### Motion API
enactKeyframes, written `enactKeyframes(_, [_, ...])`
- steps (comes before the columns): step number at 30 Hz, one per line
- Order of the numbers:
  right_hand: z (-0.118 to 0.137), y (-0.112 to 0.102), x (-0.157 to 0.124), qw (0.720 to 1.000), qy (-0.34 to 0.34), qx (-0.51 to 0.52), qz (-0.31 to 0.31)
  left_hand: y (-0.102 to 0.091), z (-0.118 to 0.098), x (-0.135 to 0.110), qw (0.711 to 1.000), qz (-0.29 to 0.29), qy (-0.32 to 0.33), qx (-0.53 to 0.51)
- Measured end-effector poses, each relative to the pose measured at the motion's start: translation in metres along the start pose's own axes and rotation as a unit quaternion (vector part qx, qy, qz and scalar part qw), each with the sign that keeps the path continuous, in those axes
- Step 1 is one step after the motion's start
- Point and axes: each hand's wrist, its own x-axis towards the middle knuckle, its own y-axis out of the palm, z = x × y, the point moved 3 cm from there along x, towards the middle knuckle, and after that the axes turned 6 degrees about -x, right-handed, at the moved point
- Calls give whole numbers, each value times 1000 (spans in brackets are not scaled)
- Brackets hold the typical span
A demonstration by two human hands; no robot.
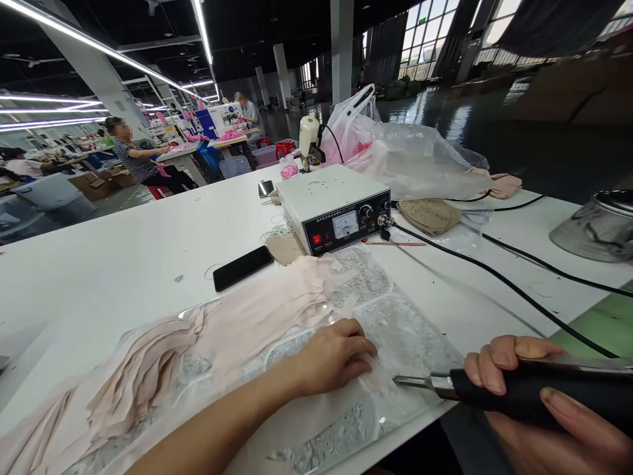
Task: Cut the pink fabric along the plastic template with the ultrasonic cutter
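My left hand (pixel 339 356), its fingers curled and pressed together, holds down a thin pale fabric piece (pixel 324 412) on the clear patterned sheet (pixel 410 323). My right hand (pixel 519 382) grips a black corded handpiece (pixel 524 392). Its narrow metal tip points left, just right of my left fingertips; whether it touches the fabric I cannot tell. Beyond my left forearm lie layered pale pink fabric pieces (pixel 267 297), with a thicker fanned stack (pixel 143 376) to the left.
A control box (pixel 336 204) with a dial meter stands behind the sheet, a black cable (pixel 484 264) running from it to the right. Nearby are a dark phone (pixel 243 268), a plastic bag (pixel 410 158) and a metal-topped jar (pixel 598 227). Other people sit at sewing machines in the left background.
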Motion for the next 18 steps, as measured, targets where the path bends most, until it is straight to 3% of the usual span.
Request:
enactKeyframes(10, [-4, -5, -7, 995, 32, 47, -78, 6, 6, 1, 999, -23, 3, -31])
enactKeyframes(18, [-1, 0, -7, 997, 5, 20, -79, 6, 6, 0, 999, -32, 10, -24])
